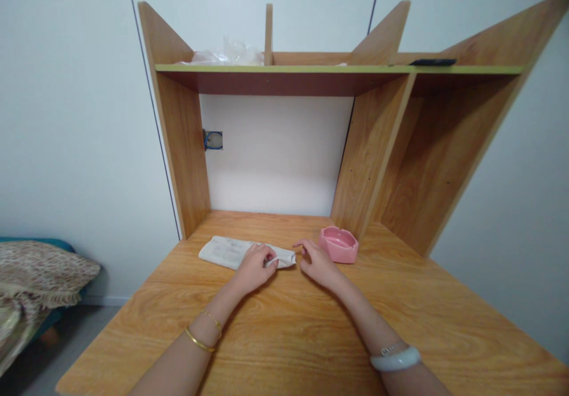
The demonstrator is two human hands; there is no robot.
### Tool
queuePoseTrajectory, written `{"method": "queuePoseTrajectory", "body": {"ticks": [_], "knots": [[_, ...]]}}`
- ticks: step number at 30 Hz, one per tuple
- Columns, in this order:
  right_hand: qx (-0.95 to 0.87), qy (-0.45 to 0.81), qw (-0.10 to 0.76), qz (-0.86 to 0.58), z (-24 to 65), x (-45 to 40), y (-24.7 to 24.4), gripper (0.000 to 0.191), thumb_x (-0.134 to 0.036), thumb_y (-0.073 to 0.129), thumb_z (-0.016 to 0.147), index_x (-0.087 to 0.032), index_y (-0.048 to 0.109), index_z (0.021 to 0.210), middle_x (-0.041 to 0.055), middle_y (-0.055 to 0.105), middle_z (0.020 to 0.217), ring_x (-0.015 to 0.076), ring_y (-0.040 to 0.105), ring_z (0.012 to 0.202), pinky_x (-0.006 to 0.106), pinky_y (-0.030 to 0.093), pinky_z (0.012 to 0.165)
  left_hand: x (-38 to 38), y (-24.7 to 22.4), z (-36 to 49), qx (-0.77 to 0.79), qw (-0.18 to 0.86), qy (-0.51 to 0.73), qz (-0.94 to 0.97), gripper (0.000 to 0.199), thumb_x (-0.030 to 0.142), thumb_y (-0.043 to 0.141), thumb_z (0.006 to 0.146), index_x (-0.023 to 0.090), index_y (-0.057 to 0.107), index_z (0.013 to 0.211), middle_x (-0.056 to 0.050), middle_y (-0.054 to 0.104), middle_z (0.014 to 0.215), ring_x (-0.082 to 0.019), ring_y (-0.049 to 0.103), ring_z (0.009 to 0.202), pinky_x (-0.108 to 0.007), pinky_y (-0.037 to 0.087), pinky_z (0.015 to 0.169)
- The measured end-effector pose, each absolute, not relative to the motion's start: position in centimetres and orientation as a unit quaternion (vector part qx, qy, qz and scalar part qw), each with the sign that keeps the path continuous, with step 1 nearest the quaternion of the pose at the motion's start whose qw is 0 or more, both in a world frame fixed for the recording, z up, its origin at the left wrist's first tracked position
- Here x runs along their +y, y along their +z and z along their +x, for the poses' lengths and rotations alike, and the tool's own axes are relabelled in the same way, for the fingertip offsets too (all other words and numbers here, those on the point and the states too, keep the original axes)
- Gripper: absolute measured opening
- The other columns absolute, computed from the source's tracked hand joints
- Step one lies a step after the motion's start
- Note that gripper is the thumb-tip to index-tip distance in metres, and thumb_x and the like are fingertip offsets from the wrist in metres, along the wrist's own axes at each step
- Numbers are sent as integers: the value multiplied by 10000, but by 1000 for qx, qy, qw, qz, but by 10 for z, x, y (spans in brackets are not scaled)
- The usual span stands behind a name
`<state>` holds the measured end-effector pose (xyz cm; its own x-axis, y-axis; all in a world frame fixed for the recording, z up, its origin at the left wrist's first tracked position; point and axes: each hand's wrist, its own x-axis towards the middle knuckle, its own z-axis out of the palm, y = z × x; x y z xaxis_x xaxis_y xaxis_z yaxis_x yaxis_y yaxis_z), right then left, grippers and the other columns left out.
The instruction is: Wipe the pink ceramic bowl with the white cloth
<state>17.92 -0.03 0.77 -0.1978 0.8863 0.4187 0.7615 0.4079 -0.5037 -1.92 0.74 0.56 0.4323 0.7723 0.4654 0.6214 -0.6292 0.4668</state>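
1. I had one pale grey cloth lying flat on the counter, long and narrow, its right end near the middle of my reach.
2. My left fingers lay over its right half and seemed to pinch its near edge; my right fingers were bent and parted just beyond that end, grasping nothing.
3. The likeliest trouble, I judged, was a slip: with one side alone held, a pull could have twisted the cloth or bunched its layers.
4. The pink dish stood just beside my right wrist; a careless sweep outward could have knocked it against the upright panel behind.
5. The loose bands I wore could have snagged the fabric, had either forearm dragged across it.
6. My count on the counter came to one cloth and one dish, whose rim had notches I couldn't number surely.
7. I counted four bands: two gold-coloured bracelets on the left arm, one pale bangle and one thin chain on the right.
8. Up on the shelf were one flat black object and some clear plastic, one bag or several, I couldn't tell.
9. The wall had one square opening.
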Motion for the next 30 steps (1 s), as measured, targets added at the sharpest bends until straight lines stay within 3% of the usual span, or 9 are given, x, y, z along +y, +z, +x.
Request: {"method": "queuePoseTrajectory", "body": {"ticks": [6, 12, 16, 24, 30], "knots": [[-804, 103, 362, -461, 170, -12, 20, 404, -59, 491, 632, -199, 526, 1010, 43, 548, 983, 179, 479, 959, 315, 365, 853, 7, 9, -20, 418, 128, 383, 814, 144, 277, 467, 791, 187, 575, 761, -45, 612, 788, -191, 516, 824, -298, 385, 731], [-788, 18, 369, -493, 169, -9, 15, 161, -214, 585, 701, -217, 598, 861, 45, 556, 889, 214, 479, 882, 354, 386, 784, 4, 13, -20, 387, 125, 389, 827, 149, 283, 466, 806, 189, 574, 764, -37, 614, 818, -187, 508, 826, -307, 381, 746], [-763, -26, 421, -490, 173, -4, 16, 50, -249, 585, 716, -228, 601, 759, 33, 573, 831, 214, 488, 842, 375, 371, 796, 1, 18, -24, 359, 109, 386, 842, 149, 289, 509, 785, 199, 571, 887, -33, 605, 898, -192, 496, 869, -318, 372, 782], [-667, -17, 537, -517, 186, 2, 24, 116, -292, 503, 722, -196, 566, 727, 30, 562, 715, 186, 484, 688, 309, 382, 645, 9, 22, -40, 372, 90, 403, 831, 216, 178, 464, 750, 196, 519, 958, -34, 570, 992, -204, 464, 951, -342, 345, 847], [-596, -5, 576, -559, 192, 4, 25, 178, -342, 494, 699, -184, 569, 734, 10, 538, 635, 164, 466, 619, 283, 370, 608, 8, 23, -45, 398, 107, 315, 855, 321, 262, 550, 692, 202, 484, 1001, -44, 527, 1052, -222, 443, 983, -350, 340, 861]]}}
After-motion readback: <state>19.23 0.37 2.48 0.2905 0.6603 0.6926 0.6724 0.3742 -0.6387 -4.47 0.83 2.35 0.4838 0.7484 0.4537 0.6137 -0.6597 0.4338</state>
